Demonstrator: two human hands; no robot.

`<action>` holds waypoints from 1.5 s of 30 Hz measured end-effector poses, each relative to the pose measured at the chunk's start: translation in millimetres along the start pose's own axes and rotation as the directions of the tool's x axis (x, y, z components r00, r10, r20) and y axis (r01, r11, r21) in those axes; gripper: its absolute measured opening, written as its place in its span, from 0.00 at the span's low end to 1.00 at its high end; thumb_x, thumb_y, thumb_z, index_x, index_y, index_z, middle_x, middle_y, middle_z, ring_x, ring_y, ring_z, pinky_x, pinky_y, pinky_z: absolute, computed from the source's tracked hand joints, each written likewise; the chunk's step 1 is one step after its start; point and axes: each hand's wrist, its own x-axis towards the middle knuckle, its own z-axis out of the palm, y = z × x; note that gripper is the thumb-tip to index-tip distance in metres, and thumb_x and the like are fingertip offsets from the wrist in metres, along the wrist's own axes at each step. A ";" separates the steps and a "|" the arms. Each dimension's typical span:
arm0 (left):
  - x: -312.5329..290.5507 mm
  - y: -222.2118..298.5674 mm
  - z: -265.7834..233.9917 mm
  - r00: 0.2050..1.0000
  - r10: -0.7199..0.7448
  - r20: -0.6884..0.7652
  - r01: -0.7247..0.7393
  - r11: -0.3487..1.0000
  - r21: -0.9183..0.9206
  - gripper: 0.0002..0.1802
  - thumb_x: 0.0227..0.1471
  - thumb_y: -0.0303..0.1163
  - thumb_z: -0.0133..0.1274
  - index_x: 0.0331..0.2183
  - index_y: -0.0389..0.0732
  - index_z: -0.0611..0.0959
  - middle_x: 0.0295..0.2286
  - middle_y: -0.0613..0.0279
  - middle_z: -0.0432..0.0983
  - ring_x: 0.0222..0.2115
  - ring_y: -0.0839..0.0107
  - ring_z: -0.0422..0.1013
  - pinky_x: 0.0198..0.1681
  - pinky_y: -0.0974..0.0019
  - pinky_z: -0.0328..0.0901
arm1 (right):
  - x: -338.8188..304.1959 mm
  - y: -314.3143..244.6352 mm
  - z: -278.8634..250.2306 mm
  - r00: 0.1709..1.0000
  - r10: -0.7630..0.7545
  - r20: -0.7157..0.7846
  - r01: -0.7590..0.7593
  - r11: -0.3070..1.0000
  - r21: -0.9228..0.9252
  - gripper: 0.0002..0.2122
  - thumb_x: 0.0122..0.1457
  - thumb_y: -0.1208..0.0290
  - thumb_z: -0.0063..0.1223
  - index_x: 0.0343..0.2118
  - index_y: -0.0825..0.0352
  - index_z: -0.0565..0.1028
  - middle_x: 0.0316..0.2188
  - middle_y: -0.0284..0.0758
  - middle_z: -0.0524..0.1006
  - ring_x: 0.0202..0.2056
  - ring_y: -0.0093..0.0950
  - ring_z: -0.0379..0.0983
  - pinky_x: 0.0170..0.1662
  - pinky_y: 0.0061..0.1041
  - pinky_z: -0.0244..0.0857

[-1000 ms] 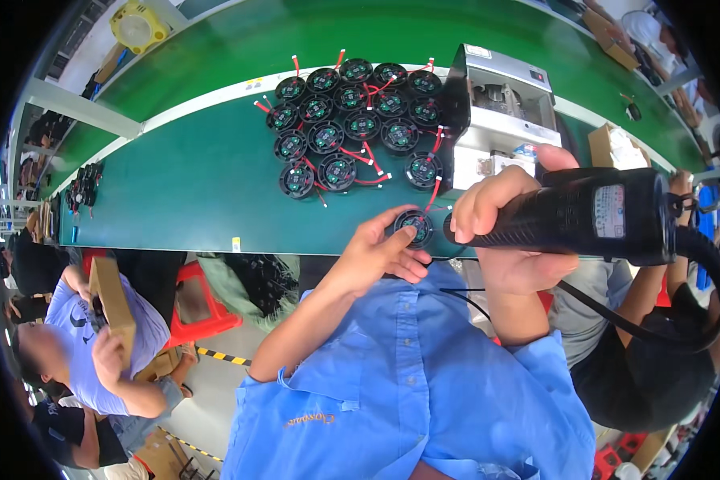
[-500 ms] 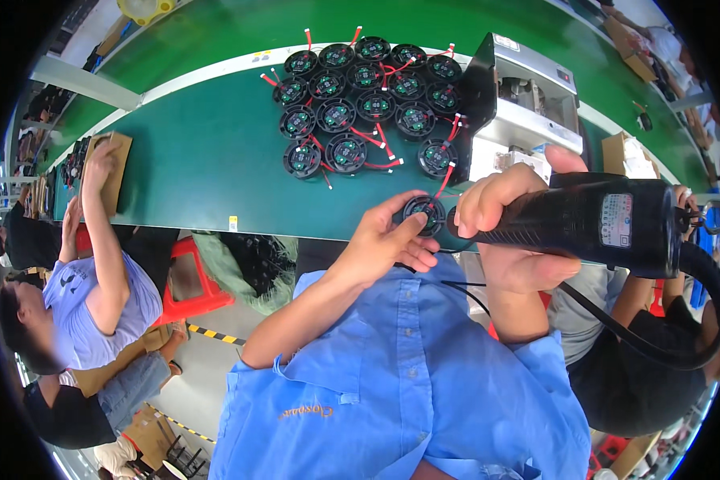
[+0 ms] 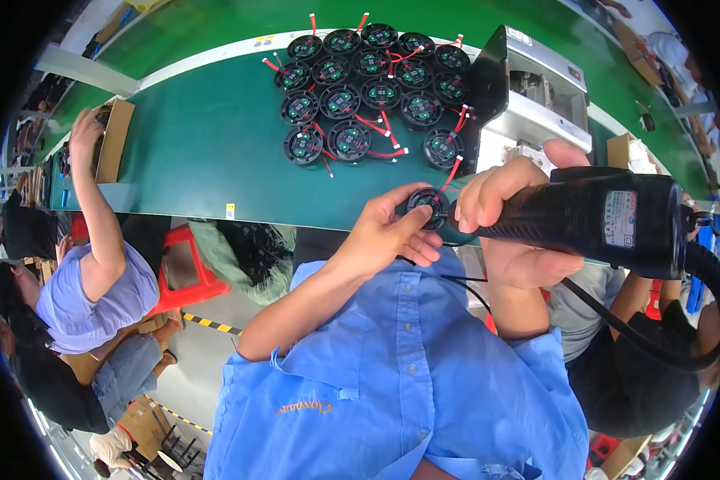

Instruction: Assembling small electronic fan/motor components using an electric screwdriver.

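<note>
Between the thumb and fingers of my left hand (image 3: 388,236) is a round black housing (image 3: 426,198) with a small circuit board and red wires, held at the table's near edge. My right hand (image 3: 508,220) grips a thick black corded power tool, probably an electric screwdriver (image 3: 572,212). It lies sideways with its tip beside the housing; whether they touch is hard to see. Beyond my hands, several similar round housings (image 3: 349,141) stand in rows on the green table (image 3: 208,152), their red wires ending in white plugs.
A metal machine with a black side plate (image 3: 548,116) stands just beyond my right hand. The tool's black cable (image 3: 628,352) loops down on the right. On the left, a co-worker (image 3: 96,280) reaches over a cardboard box (image 3: 117,140). Another box (image 3: 622,152) sits at far right.
The co-worker on the left has raised an arm over the cardboard box and leaned. My view has shifted slightly; both my hands keep nearly the same hold on the housing and the tool.
</note>
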 end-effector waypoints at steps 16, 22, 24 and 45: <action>-1.2 -1.8 -1.2 0.998 -0.013 0.057 0.013 1.000 0.012 0.26 0.59 0.36 0.44 0.55 0.35 0.62 0.30 0.49 0.76 0.27 0.62 0.77 0.29 0.65 0.74 | -0.6 6.1 -6.6 0.993 -0.028 0.115 0.018 0.996 0.088 0.40 0.50 0.34 0.44 0.55 0.65 0.54 0.19 0.37 0.67 0.16 0.30 0.64 0.20 0.27 0.61; 0.8 6.4 -7.6 0.998 -0.005 0.064 0.002 0.999 0.049 0.24 0.59 0.35 0.44 0.54 0.35 0.63 0.30 0.49 0.76 0.27 0.63 0.77 0.29 0.66 0.74 | 3.0 9.7 -6.8 0.988 -0.032 0.154 0.021 0.997 0.070 0.40 0.51 0.36 0.47 0.56 0.66 0.53 0.21 0.38 0.68 0.18 0.30 0.66 0.23 0.28 0.64; -6.1 5.8 -13.5 0.999 -0.011 0.040 0.008 0.998 0.064 0.24 0.59 0.34 0.44 0.54 0.35 0.63 0.29 0.50 0.77 0.26 0.64 0.77 0.28 0.67 0.74 | 4.7 13.1 1.7 0.985 -0.040 0.170 0.011 0.985 0.172 0.40 0.51 0.37 0.47 0.57 0.65 0.52 0.22 0.38 0.68 0.19 0.30 0.66 0.24 0.29 0.63; -20.2 47.7 -27.6 0.994 0.003 0.110 -0.084 0.663 0.744 0.19 0.53 0.36 0.45 0.44 0.36 0.74 0.24 0.49 0.77 0.18 0.64 0.75 0.21 0.64 0.69 | 0.4 -19.8 -32.2 0.990 -0.128 -0.051 0.136 0.967 0.216 0.34 0.55 0.38 0.35 0.45 0.74 0.59 0.25 0.39 0.66 0.20 0.31 0.64 0.24 0.29 0.61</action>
